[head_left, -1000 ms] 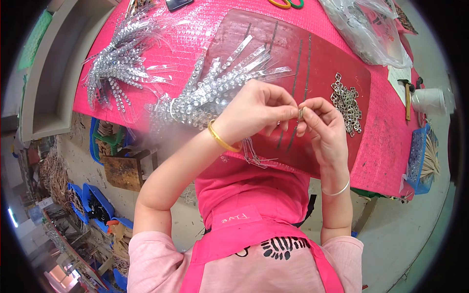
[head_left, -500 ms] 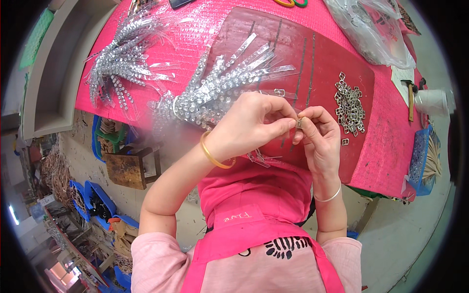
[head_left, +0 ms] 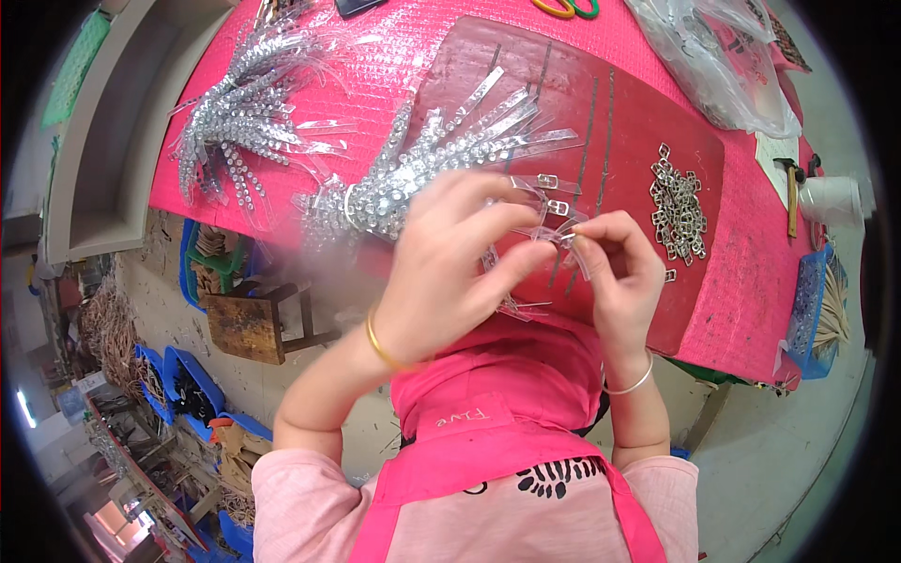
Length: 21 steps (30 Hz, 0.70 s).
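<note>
Between the thumb and fingers of my right hand [head_left: 621, 272] is a small metal buckle [head_left: 566, 240] with a clear plastic strap end. My left hand [head_left: 460, 249] is just to its left, slightly blurred, its thumb and forefinger closed about a clear plastic strap [head_left: 537, 233] that leads to the buckle. Two more buckles, an upper one [head_left: 547, 181] and a lower one [head_left: 557, 207], sit on clear strap ends beyond my fingers. A tied bundle of rhinestone-studded clear straps [head_left: 375, 197] lies behind my left hand, which partly covers it.
To the right a pile of loose buckles [head_left: 678, 211] lies on the dark red mat [head_left: 648, 113]. A second strap bundle [head_left: 235, 122] is at far left on the pink table cover [head_left: 375, 66]. Around the right side are a plastic bag [head_left: 713, 66], a hammer [head_left: 791, 202] and a blue basket [head_left: 809, 314].
My left hand has drawn back left from the buckle, its fingers spreading somewhat. My right hand has stayed nearly in place with the buckle. Two buckles on strap ends now show beyond my fingers.
</note>
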Available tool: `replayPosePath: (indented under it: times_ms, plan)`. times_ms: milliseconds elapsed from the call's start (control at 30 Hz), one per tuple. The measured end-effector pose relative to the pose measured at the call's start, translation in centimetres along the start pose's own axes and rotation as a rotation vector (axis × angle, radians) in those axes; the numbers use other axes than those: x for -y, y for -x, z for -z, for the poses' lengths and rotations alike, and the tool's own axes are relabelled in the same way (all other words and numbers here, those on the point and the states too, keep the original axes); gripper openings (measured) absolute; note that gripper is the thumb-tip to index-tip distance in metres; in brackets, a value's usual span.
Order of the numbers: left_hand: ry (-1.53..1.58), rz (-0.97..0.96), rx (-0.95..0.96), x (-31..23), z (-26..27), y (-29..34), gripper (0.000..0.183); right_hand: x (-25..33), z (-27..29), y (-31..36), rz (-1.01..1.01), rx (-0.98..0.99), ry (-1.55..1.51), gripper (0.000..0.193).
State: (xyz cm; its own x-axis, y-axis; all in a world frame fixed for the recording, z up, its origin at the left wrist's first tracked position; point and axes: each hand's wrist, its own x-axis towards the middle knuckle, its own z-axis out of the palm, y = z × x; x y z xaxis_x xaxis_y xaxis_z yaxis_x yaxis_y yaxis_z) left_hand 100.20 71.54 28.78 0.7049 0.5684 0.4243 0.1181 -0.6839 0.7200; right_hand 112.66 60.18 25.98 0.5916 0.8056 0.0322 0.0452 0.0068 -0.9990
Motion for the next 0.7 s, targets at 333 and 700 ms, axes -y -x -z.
replayPosePath:
  times_ms: [333,700]
  plan:
    - [0.882,0.818,0.169,-0.6,0.9,4.3,0.022,0.2,-3.3,-0.1,0.452,-0.017,0.406,0.016]
    - [0.862,0.726,0.151,-0.1,1.3,4.4,0.021,0.5,-3.3,0.4,0.288,0.201,0.256,0.021]
